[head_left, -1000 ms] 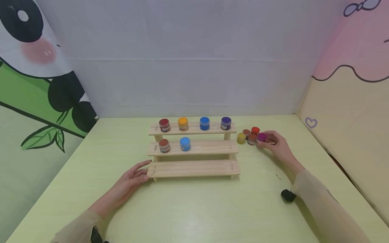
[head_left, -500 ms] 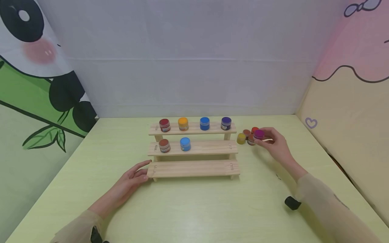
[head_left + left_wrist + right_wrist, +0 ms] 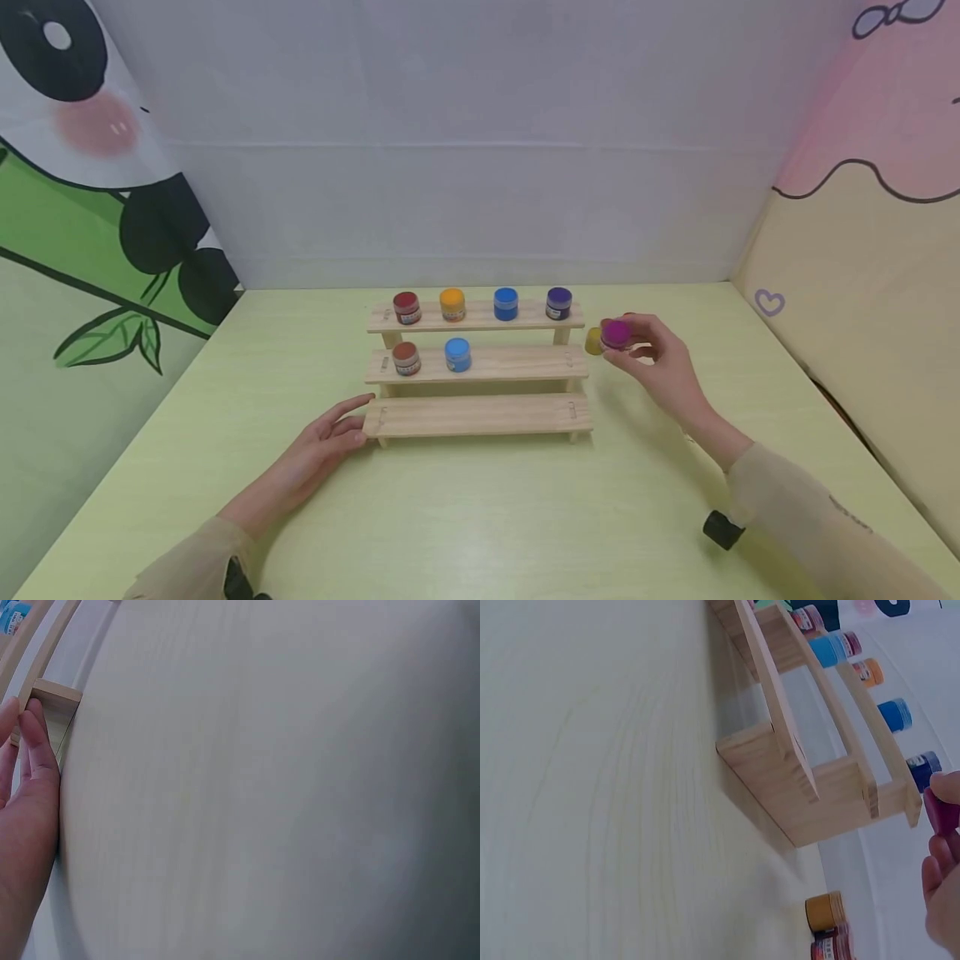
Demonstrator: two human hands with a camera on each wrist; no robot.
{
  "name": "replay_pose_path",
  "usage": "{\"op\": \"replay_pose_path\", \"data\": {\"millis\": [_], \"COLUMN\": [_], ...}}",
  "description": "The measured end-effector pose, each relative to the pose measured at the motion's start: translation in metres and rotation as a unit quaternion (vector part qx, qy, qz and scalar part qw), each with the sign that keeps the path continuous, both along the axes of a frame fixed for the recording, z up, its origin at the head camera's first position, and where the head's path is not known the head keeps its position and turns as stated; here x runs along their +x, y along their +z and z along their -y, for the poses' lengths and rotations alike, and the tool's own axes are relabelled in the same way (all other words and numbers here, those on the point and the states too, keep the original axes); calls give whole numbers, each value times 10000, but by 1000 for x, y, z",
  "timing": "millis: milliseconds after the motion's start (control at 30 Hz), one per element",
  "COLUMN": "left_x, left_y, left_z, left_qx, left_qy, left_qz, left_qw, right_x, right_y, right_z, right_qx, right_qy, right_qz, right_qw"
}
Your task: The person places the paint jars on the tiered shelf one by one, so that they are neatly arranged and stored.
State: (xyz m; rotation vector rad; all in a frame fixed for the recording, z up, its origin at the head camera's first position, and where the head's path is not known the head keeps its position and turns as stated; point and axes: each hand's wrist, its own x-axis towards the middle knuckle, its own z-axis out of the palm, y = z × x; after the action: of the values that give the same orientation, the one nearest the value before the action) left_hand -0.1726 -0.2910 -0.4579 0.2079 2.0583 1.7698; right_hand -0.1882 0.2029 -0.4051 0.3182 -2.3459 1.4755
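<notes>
Two hands show in the head view: the right hand (image 3: 660,362) pinches a small purple-lidded jar (image 3: 617,334) between thumb and fingertips, so the jar sits at the very ends of the fingers, near a yellow jar (image 3: 593,341) and in front of others it mostly hides. The left hand (image 3: 318,450) grips the left end of the lowest plank on a three-tier wooden rack (image 3: 480,415), thumb in front, fingers toward the back. Along the top tier stand a dark red jar (image 3: 407,309), an orange jar (image 3: 452,305), a blue jar (image 3: 506,304) and a violet jar (image 3: 558,304); the middle tier bears a brown jar (image 3: 406,358) and a light blue jar (image 3: 457,355). The pale yellow-green tabletop (image 3: 480,517) meets a creased, whitish backdrop (image 3: 480,142), with cartoon-printed panels at either side. Both arms wear beige sleeves (image 3: 802,500). In the left wrist view, the left hand's digits meet the rack's squared wooden end at the left edge; smooth, faintly streaked tabletop fills most of the rest. In the right wrist view, the purple-lidded jar is clasped at the right edge beside the violet jar; the rack's flat, straight-grained side pieces rise in steps, and the squat, cylindrical yellow jar stands below.
</notes>
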Motion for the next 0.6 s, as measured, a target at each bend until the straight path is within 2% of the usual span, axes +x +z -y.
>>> {"op": "replay_pose_path", "data": {"millis": [333, 600], "left_x": [-2, -3], "left_y": [-3, -5], "left_z": [2, 2], "left_qx": [5, 2], "left_qy": [20, 72], "left_qz": [24, 80], "left_qw": [10000, 9999], "right_x": [14, 18], "right_y": [9, 10], "right_z": [27, 44], "right_qx": [-88, -107], "right_qy": [205, 462], "right_qz": [-243, -350], "right_qw": [9995, 9983]}}
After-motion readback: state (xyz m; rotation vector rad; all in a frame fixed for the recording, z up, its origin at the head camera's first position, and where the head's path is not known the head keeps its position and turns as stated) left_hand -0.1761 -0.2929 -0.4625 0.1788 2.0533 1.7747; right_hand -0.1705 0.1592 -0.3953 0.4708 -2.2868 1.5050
